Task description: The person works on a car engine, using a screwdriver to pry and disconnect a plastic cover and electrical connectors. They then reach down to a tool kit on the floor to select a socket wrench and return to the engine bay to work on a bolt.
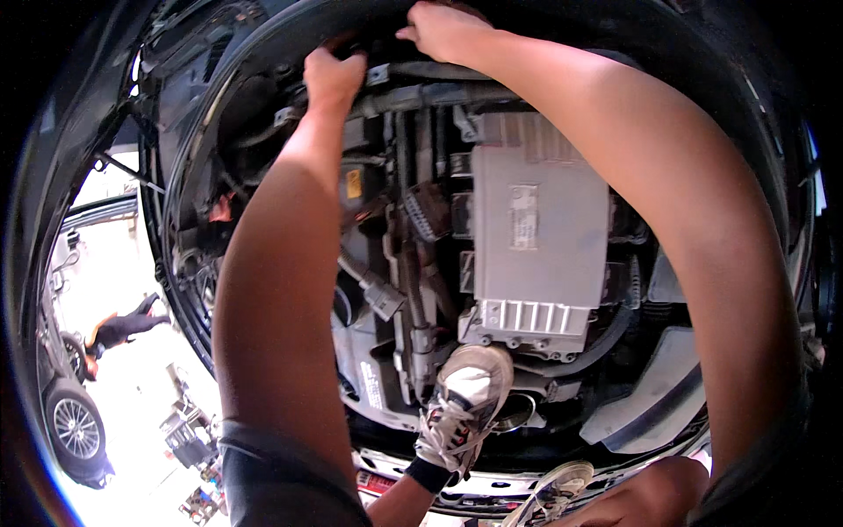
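Well to the left of both hands and lower down, a wheel [75, 428] with silver spokes shows against the bright floor [145, 422]. Above it and a little nearer the left hand is another person [123, 332] in dark clothing. The left hand [334, 79] is raised to a shadowed strip [379, 37], the thing both hands reach to, which runs just beyond and between them. This hand is partly curled, with its fingertips lost in the dark; whether it grips anything I cannot tell. Just beside it, on its right, is a small pale bracket [378, 74]. Well below the left hand hangs a grey plug [384, 299] on a cable. A dark crossbar [430, 98] passes just below both hands. The right hand [445, 35], a little higher than the left and apart from it, has its fingers bent; its far side is hidden, so I cannot tell what it holds. Far below it is a white shoe [474, 378]. Below and right of that hand sits a silver metal box [544, 255]; farther right and lower lies a grey cover [641, 395].
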`<state>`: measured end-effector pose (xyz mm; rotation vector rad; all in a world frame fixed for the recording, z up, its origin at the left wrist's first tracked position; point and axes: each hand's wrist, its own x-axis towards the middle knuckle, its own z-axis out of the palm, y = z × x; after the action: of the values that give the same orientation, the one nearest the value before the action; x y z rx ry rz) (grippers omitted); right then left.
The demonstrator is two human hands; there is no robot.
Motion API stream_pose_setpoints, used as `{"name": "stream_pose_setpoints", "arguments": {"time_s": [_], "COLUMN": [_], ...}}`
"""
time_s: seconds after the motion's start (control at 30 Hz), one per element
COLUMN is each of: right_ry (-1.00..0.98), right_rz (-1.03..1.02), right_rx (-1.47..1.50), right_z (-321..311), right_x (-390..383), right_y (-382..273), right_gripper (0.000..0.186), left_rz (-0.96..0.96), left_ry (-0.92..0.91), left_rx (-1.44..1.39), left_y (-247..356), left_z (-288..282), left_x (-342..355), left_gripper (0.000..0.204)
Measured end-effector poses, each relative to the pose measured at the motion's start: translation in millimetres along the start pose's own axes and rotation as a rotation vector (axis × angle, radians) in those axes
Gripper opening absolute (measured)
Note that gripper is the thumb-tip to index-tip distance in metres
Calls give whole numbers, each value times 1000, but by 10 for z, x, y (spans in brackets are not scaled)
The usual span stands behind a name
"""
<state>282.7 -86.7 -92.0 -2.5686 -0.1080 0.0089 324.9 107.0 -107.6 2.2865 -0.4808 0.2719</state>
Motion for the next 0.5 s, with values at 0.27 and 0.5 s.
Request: {"name": "stream_pose_setpoints", "arguments": {"time_s": [0.27,0.5], "right_ry": [256,97], "right_rz": [-110,366], "right_rx": [-36,376], "right_z": [-1162,-1033], "right_x": [-1368,-1488], "right_y": [1038,1483], "right_gripper": [27,33], "left_rz": [27,278], "left_ry": [80,-483], "left_rx": [202,270], "left_y": [148,1449], "left_z": [-98,790], "left_x": [-80,-153], "left_gripper": [29,37]}}
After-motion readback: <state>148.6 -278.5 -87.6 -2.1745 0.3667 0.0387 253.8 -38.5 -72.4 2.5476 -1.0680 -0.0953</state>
